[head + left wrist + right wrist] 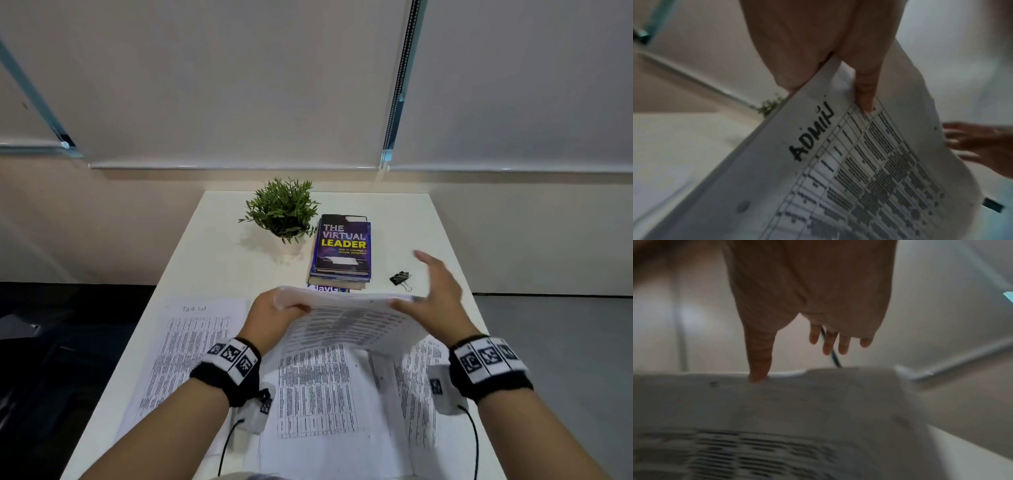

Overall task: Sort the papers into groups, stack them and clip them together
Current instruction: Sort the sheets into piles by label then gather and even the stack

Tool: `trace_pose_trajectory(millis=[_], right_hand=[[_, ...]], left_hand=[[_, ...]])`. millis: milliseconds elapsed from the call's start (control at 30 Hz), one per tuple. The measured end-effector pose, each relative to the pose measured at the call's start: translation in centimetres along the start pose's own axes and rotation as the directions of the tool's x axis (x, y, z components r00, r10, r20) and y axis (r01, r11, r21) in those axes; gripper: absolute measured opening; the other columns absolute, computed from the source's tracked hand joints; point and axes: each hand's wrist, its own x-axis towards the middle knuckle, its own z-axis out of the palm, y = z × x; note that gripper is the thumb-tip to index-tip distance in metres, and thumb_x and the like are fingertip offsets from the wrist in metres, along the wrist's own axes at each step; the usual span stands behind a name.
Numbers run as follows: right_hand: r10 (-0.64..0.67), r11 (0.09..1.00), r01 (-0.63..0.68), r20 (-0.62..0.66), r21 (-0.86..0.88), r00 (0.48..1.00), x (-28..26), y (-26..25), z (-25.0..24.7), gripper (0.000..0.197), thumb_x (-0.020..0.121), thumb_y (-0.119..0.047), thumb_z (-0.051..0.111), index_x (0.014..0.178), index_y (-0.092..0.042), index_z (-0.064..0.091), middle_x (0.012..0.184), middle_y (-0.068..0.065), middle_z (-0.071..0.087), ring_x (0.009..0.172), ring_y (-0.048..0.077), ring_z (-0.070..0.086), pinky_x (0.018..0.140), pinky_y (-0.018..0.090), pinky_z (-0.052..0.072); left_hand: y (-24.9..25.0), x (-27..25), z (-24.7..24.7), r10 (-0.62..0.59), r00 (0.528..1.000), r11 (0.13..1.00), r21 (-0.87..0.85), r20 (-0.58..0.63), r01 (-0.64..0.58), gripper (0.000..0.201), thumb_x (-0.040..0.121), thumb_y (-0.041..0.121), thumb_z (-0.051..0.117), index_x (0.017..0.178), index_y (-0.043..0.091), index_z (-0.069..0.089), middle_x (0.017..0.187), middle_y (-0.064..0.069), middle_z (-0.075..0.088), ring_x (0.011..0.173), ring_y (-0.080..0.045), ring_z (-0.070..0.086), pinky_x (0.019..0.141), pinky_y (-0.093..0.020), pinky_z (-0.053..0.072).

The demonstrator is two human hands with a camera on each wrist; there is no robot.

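Note:
A printed sheet headed "ADMIN" [346,322] [838,170] is lifted above the table, held at its far left corner by my left hand [274,308], thumb on top in the left wrist view. My right hand [431,291] is at the sheet's far right edge with fingers straight and spread; only its thumb [759,363] touches the paper [777,402]. More printed sheets [315,387] lie flat beneath, and one headed "Task list" [191,342] lies to the left. A black binder clip [400,278] sits on the table beyond my right hand.
A stack of books [342,250] and a small potted plant [282,212] stand at the back of the white table [428,233]. Window blinds hang behind. The table's left and right edges drop to a dark floor.

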Motion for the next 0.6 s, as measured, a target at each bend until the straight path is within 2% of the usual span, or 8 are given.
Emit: trace_pose_trajectory(millis=[67,133,233,333,400,467,533,600], right_hand=[[-0.109,0.983,0.142,0.253,-0.117,0.961,0.3,-4.0,0.3,0.089,0.065,-0.043,0.085,0.142,-0.035,0.040,0.142,-0.012,0.046,0.127,0.012,0.043,0.114,0.041,0.032],[-0.149,0.933,0.270,0.427,-0.238,0.892,0.7,-6.5,1.1,0.062,0.074,-0.039,0.079,0.130,-0.034,0.054,0.127,-0.010,0.061,0.113,0.014,0.056,0.098,0.035,0.047],[-0.136,0.916,0.278,0.428,-0.289,0.893,1.6,-7.5,0.5,0.003,0.084,-0.029,0.070,0.087,-0.030,0.070,0.087,0.000,0.070,0.083,0.020,0.065,0.069,0.031,0.048],[-0.071,0.991,0.108,0.386,-0.073,0.920,2.2,-6.3,-1.1,0.021,0.081,-0.021,0.075,0.061,-0.020,0.066,0.065,-0.001,0.062,0.065,0.018,0.055,0.062,0.030,0.040],[-0.031,0.994,-0.006,0.342,0.108,0.939,2.1,-5.2,-2.1,0.011,0.079,-0.017,0.077,0.072,-0.009,0.073,0.071,0.003,0.068,0.067,0.018,0.058,0.066,0.030,0.043],[0.033,0.951,-0.119,0.289,0.286,0.957,2.1,-4.0,-2.3,0.020,0.077,-0.022,0.080,0.092,-0.008,0.076,0.088,0.005,0.075,0.082,0.020,0.069,0.078,0.033,0.052],[0.105,0.880,-0.212,0.261,0.426,0.960,1.8,-3.0,-1.5,0.036,0.075,-0.027,0.082,0.105,-0.009,0.073,0.097,0.006,0.076,0.093,0.024,0.071,0.087,0.039,0.055],[0.140,0.816,-0.247,0.236,0.523,0.962,1.1,-2.8,0.2,0.039,0.073,-0.029,0.082,0.107,-0.011,0.071,0.101,0.007,0.075,0.095,0.023,0.071,0.086,0.039,0.056]], left_hand=[[2.2,0.5,0.6,0.104,0.991,0.993,0.052,0.088,-0.108,0.016,0.078,0.004,0.075,0.089,0.015,0.077,0.085,0.005,0.076,0.078,-0.002,0.069,0.070,-0.014,0.050],[4.3,0.9,1.1,0.177,0.974,0.979,0.079,0.142,-0.190,0.021,0.076,-0.001,0.075,0.085,0.018,0.076,0.081,0.011,0.076,0.078,-0.001,0.069,0.070,-0.017,0.050],[6.3,1.2,1.0,0.239,0.947,0.958,0.110,0.214,-0.266,0.020,0.075,-0.002,0.074,0.082,0.016,0.076,0.080,0.009,0.075,0.074,-0.004,0.068,0.067,-0.021,0.053],[6.8,1.5,-1.2,0.186,0.960,0.959,0.174,0.210,-0.224,0.008,0.079,0.008,0.077,0.080,0.015,0.074,0.073,0.001,0.072,0.062,-0.009,0.066,0.061,-0.026,0.055],[6.3,1.9,-3.0,0.132,0.978,0.973,0.167,0.165,-0.159,0.009,0.078,0.009,0.077,0.086,0.011,0.074,0.085,-0.008,0.076,0.078,-0.023,0.074,0.073,-0.039,0.061],[5.4,2.2,-4.0,0.095,0.993,0.995,0.037,0.073,-0.098,0.012,0.077,0.003,0.077,0.088,0.006,0.073,0.092,-0.012,0.077,0.090,-0.031,0.073,0.082,-0.042,0.060],[4.9,2.0,-3.5,0.055,0.998,0.986,-0.157,0.026,-0.050,0.020,0.080,0.001,0.076,0.098,0.008,0.072,0.095,-0.008,0.078,0.091,-0.028,0.072,0.081,-0.033,0.060],[4.6,1.5,-1.9,0.051,0.999,0.977,-0.210,0.018,-0.046,0.024,0.089,0.009,0.070,0.112,0.014,0.067,0.102,0.000,0.076,0.088,-0.014,0.070,0.079,-0.023,0.057]])
